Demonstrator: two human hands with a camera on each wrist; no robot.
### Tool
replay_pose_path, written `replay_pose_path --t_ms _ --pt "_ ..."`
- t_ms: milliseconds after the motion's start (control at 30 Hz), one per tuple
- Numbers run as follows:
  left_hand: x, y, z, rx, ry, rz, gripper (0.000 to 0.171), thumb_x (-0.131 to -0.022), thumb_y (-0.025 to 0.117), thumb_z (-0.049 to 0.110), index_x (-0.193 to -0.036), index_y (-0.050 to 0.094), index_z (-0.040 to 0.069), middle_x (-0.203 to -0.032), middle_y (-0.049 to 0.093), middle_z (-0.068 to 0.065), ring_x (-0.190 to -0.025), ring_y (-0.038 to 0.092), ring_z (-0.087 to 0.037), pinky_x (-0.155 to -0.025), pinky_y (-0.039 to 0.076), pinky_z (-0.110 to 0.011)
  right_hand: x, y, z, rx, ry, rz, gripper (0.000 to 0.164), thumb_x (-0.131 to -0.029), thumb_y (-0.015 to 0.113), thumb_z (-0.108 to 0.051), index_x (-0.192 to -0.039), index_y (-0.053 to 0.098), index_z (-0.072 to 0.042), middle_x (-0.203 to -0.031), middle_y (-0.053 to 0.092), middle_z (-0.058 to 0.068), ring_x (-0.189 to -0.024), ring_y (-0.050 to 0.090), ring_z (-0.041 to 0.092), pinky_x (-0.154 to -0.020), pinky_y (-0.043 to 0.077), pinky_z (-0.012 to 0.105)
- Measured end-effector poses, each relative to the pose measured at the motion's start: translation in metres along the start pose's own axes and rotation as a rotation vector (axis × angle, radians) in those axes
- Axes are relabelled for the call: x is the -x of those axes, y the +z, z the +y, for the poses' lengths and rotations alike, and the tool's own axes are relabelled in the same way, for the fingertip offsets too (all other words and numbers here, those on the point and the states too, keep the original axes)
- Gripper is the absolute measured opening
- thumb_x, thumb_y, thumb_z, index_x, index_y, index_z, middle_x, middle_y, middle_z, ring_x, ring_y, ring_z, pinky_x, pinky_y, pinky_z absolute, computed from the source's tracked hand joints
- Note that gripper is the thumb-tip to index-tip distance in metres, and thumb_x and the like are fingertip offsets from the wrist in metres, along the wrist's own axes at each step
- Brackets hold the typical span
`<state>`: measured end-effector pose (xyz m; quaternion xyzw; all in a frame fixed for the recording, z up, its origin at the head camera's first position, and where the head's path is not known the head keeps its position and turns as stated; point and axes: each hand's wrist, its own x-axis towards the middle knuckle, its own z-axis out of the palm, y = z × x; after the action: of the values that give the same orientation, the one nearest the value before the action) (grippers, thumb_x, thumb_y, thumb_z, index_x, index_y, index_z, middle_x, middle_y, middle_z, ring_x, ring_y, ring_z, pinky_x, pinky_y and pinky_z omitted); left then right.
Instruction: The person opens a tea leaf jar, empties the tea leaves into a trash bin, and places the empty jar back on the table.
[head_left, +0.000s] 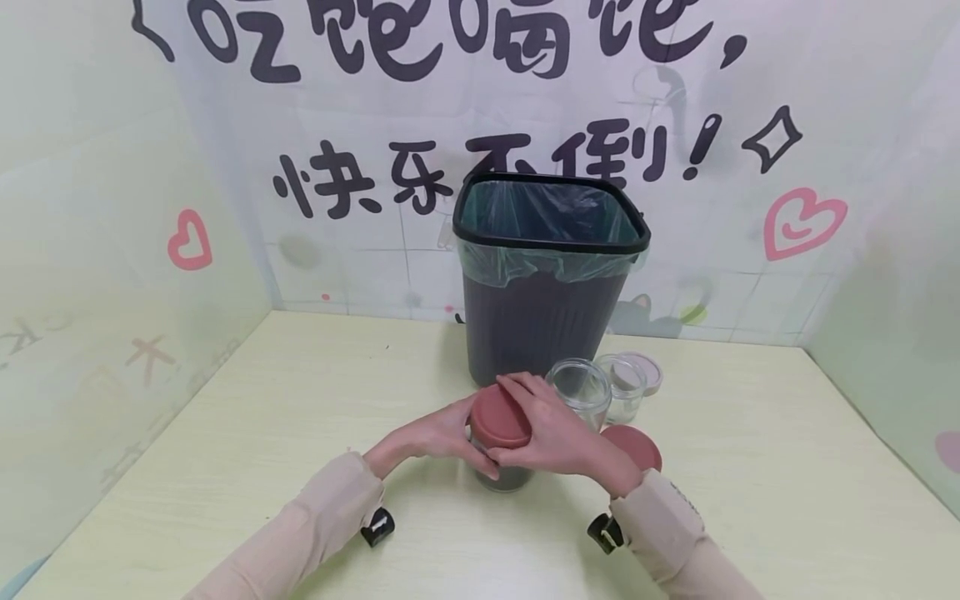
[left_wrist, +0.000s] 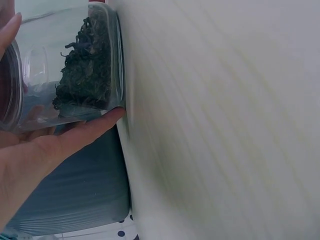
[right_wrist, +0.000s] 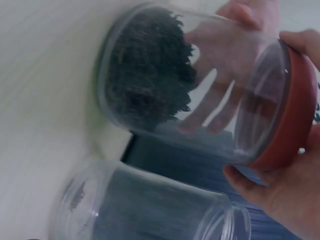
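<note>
A clear jar (head_left: pixel 504 479) stands upright on the table, its red lid (head_left: pixel 501 417) on top. Dark, curly dried leaves (right_wrist: pixel 150 70) fill its lower part, as the right wrist view shows. My left hand (head_left: pixel 447 433) holds the jar from the left, fingers spread around the clear wall in the left wrist view. From the right, my right hand (head_left: pixel 557 432) grips the red lid, thumb at the near rim and fingers over the far side. An empty clear jar (right_wrist: pixel 155 205) without a lid stands close beside the right hand.
Behind the hands is a dark trash bin (head_left: pixel 540 321) with a green liner. Right of the open jar are a smaller glass jar (head_left: pixel 626 400) and a pale pink lid (head_left: pixel 651 373). Another red lid (head_left: pixel 637 447) lies near the right wrist. Printed curtains (head_left: pixel 360 275) enclose the table (head_left: pixel 315 392).
</note>
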<state>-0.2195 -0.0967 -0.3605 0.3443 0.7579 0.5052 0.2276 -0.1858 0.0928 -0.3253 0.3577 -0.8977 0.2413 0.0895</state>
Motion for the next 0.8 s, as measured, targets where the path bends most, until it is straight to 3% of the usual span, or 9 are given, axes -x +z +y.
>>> replay_pose_path --t_ms 133,233,333,433,600,700,800 --pt "-0.001 0.000 -0.001 -0.008 0.010 0.003 0.088 -0.062 0.080 0.011 -0.134 0.029 0.015 -0.126 0.045 0.001 -0.115 0.042 -0.014 -0.097 0.033 -0.034 -0.001 -0.006 0.000 -0.025 -0.013 -0.096 0.079 -0.068 0.068 -0.031 -0.132 0.035 0.001 -0.131 0.040 0.012 -0.117 0.038 0.024 -0.087 0.043 0.038" --pt "-0.001 0.000 -0.001 -0.014 0.003 0.006 0.090 -0.062 0.080 0.011 -0.136 0.028 0.015 -0.127 0.045 0.001 -0.115 0.042 -0.014 -0.097 0.033 -0.033 -0.001 -0.007 -0.003 -0.016 0.006 -0.114 0.082 -0.070 0.068 -0.035 -0.134 0.032 0.000 -0.136 0.035 0.013 -0.124 0.031 0.027 -0.091 0.041 0.042" --pt "-0.001 0.000 -0.001 -0.018 -0.006 0.005 0.091 -0.063 0.080 0.011 -0.136 0.027 0.015 -0.127 0.044 0.002 -0.115 0.041 -0.013 -0.097 0.034 -0.033 0.000 -0.004 -0.009 0.047 0.065 -0.047 0.089 -0.069 0.068 -0.049 -0.133 0.034 0.001 -0.133 0.036 0.016 -0.120 0.035 0.029 -0.086 0.044 0.040" --pt "-0.002 0.000 -0.001 -0.002 0.009 -0.007 0.088 -0.064 0.079 0.011 -0.136 0.028 0.016 -0.126 0.046 0.001 -0.115 0.042 -0.014 -0.097 0.033 -0.035 0.000 0.003 -0.014 0.191 0.110 0.073 0.095 -0.066 0.062 -0.063 -0.125 0.040 0.007 -0.117 0.044 0.019 -0.104 0.044 0.029 -0.077 0.048 0.034" --pt "-0.002 0.000 -0.001 0.018 0.040 -0.020 0.084 -0.066 0.078 0.012 -0.134 0.030 0.016 -0.123 0.048 0.001 -0.112 0.043 -0.015 -0.097 0.033 -0.036 0.000 0.014 -0.015 0.396 0.074 0.221 0.088 -0.066 0.059 -0.064 -0.108 0.048 0.013 -0.090 0.048 0.018 -0.081 0.046 0.026 -0.073 0.043 0.034" --pt "-0.002 0.000 -0.001 0.018 0.029 -0.020 0.084 -0.065 0.079 0.010 -0.134 0.030 0.015 -0.122 0.048 0.001 -0.111 0.043 -0.014 -0.096 0.034 -0.034 -0.001 0.015 -0.015 0.402 0.039 0.233 0.082 -0.065 0.063 -0.059 -0.104 0.050 0.013 -0.085 0.047 0.016 -0.077 0.044 0.025 -0.073 0.041 0.036" --pt "-0.002 0.000 -0.001 0.019 0.010 -0.016 0.087 -0.064 0.079 0.009 -0.134 0.029 0.014 -0.123 0.047 0.000 -0.112 0.043 -0.014 -0.096 0.034 -0.033 -0.001 0.014 -0.013 0.336 0.028 0.187 0.079 -0.066 0.066 -0.054 -0.107 0.049 0.012 -0.089 0.048 0.016 -0.080 0.044 0.025 -0.074 0.042 0.036"
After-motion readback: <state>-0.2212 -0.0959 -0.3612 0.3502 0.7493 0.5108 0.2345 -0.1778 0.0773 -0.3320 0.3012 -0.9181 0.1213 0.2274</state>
